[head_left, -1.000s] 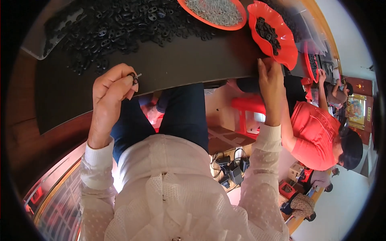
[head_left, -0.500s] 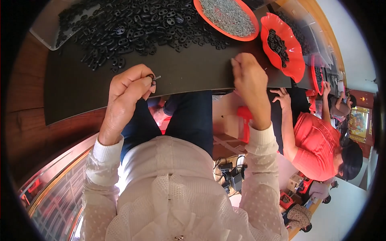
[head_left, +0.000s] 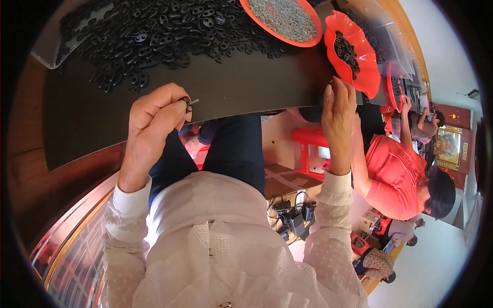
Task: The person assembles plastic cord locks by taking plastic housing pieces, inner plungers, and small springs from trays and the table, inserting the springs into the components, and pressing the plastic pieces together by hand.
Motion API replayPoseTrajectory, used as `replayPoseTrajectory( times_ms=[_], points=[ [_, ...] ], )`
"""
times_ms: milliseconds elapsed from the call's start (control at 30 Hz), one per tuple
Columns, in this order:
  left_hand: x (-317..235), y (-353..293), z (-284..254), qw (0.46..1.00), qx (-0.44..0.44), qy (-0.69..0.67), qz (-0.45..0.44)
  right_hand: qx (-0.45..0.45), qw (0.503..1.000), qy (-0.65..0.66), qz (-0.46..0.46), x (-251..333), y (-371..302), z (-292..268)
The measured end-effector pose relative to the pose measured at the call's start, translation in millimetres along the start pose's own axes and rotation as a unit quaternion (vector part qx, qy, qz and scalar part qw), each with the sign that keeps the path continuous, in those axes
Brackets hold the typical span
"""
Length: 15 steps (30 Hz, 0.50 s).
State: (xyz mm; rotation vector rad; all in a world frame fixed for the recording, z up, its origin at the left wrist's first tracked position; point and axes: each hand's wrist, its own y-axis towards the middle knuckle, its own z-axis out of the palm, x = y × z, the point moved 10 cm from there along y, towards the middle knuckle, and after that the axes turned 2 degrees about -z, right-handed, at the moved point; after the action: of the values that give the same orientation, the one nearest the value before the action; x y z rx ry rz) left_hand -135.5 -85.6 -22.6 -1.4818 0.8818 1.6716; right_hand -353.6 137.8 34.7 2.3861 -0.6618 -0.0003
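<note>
1. The left hand is curled into a closed grip, fingertips pinched on a small black ring-shaped plastic part with a short grey metal screw sticking out of it to the right.
2. That part sits at the tips of the left hand's thumb and forefinger, raised just above the black mat that covers the worktop.
3. Beyond the left grip, farther from the person, lies a wide heap of loose black plastic ring parts spread over the mat. A pale flat tray lies at the heap's left end.
4. The right hand is well apart from the left, at the near edge of the mat. Its fingers are straight and close together, tips on or just above the mat; it holds nothing that shows, and the grip is not closed.
5. Just beyond the right fingertips stands a red scalloped plastic dish holding black ring parts.
6. Beyond and to the left of the right hand is a round orange tray of small grey metal pieces.
7. To the right of the right hand another person in a red shirt works at the same worktop.
8. The brown wooden worktop edge shows to the left of the left grip.
</note>
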Motion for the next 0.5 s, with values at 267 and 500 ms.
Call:
replayPoseTrajectory(
  times_ms=[267, 500],
  points=[
    [-3.2, 1.6, 1.3, 1.0, -0.003, -0.003, 0.017, 0.166, 0.981, -0.098, -0.013, 20.2, -14.6, 44.6],
    [-2.1, -0.2, -0.1, 1.0, -0.005, -0.002, 0.005, 0.199, 0.972, -0.005, -0.123, 104.3, -3.9, 63.3]
  ],
)
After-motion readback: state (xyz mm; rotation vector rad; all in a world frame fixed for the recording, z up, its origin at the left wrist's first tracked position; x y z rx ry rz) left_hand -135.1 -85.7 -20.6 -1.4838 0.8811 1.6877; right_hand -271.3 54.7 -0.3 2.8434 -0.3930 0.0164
